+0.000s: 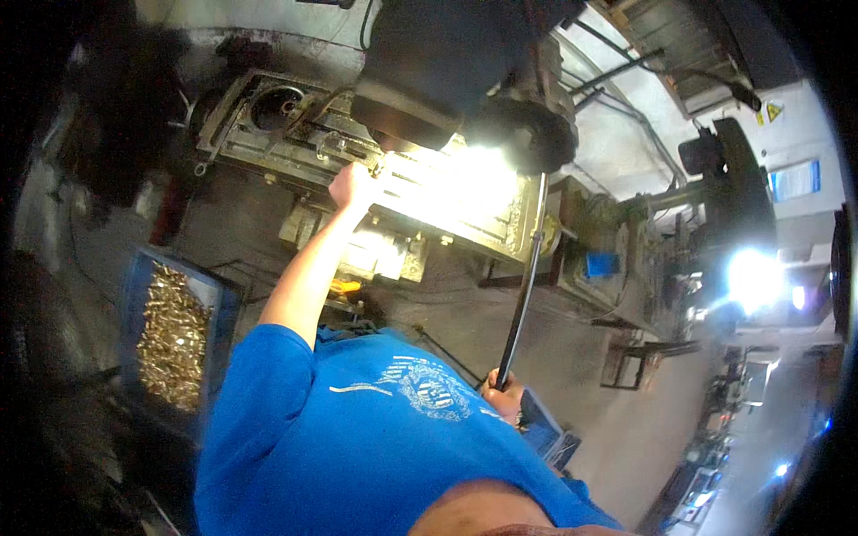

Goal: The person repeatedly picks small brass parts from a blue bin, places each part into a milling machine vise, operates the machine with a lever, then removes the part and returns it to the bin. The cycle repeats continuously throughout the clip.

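My left hand reaches out, arm straight, to the brightly lit table of a drill-type machine. Its fingers are curled at the table's near edge, and glare hides whether anything is in them. My right hand is down by my blue shirt, closed around the lower end of a long black lever. The lever runs up to the dark machine head.
A blue crate full of small brass parts stands on the floor to my left. Another blue bin sits by my right hand. A second machine and workbenches stand to the right, with bright lamps there.
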Tool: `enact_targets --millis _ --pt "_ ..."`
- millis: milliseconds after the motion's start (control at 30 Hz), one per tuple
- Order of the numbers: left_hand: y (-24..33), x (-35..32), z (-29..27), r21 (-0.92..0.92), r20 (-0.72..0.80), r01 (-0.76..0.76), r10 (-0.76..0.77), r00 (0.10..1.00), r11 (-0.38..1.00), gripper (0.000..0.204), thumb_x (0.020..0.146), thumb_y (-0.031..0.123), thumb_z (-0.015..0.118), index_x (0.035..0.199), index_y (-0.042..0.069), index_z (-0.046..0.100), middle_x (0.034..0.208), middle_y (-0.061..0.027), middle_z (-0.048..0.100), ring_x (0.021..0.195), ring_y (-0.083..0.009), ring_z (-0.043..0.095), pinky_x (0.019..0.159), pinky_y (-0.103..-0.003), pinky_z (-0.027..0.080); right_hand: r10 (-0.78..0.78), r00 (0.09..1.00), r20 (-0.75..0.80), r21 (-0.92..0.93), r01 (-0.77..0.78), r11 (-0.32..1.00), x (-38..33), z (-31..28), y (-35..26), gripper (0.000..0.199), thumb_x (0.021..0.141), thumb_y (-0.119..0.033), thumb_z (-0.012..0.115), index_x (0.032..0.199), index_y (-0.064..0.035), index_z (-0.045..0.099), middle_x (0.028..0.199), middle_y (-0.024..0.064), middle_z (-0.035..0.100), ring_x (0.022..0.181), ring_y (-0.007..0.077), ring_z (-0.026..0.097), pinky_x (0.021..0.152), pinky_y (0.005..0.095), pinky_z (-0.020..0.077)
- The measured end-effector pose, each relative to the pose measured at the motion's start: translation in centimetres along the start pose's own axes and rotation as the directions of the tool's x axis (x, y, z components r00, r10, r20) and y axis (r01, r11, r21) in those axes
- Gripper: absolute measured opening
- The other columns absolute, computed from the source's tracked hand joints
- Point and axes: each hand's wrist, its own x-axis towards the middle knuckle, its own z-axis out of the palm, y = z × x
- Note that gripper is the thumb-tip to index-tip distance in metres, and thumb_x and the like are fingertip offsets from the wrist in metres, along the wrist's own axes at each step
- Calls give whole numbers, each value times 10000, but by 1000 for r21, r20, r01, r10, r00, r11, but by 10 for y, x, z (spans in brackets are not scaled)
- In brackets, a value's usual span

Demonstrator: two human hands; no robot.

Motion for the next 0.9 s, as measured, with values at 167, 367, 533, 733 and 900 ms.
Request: enact_targets --millis 167,367,533,733,900 --pt "-11 8 3 76 28 -82 80 996 994 529 663 555 646 705 28 655 730 -177 650 721 -334 648 610 -427 497 -100 995 -15 -96 98 991 8 19 -2 138 631 -21 543 733 -74 466 614 -40 428 546 41 388 472 215 293" --pt "-13 23 6 155 167 -43 17 986 987 586 677 616 607 727 35 672 764 -158 663 751 -310 654 628 -414 500 -113 992 -58 -128 105 986 13 29 1 139 607 -118 550 690 -73 447 609 -58 366 569 52 343 482 233 276" --pt "-6 21 5 194 166 -68 35 986 979 595 687 620 588 744 36 678 795 -172 663 783 -321 651 662 -420 502 -151 987 -46 -154 142 978 19 24 13 183 589 -165 559 671 -69 427 589 -35 358 554 66 339 475 255 274" --pt "1 19 1 233 157 -56 19 987 971 600 686 617 589 752 27 677 790 -179 661 797 -321 650 683 -424 501 -177 983 -44 -182 167 969 23 27 6 210 582 -189 566 656 -67 412 565 -21 352 539 78 336 465 274 273" --pt "5 14 4 203 109 -39 17 994 978 590 682 600 598 726 17 672 785 -181 660 790 -323 649 680 -422 501 -214 974 -69 -229 194 954 29 30 7 192 592 -172 556 649 -63 409 554 -17 348 529 81 340 457 280 273"
